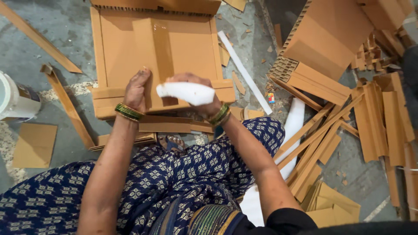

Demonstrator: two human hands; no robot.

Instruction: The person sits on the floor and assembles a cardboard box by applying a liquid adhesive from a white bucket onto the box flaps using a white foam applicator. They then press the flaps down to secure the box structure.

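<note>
The left hand (137,89) lies open, flat on the cardboard tray (122,43). Just beside it on the tray's near edge, the right hand (198,93) grips a white roll (185,92).

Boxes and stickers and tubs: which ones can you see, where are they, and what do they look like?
Cardboard box panel: on the floor before the person, flat, brown, a shiny tape strip down its middle, left hand resting on it.
White bucket: far left edge, round, white, with a dark label patch.
Small packet: on the floor to the right, tiny, red, blue and white.
White roll: held in right hand, plain.
</note>
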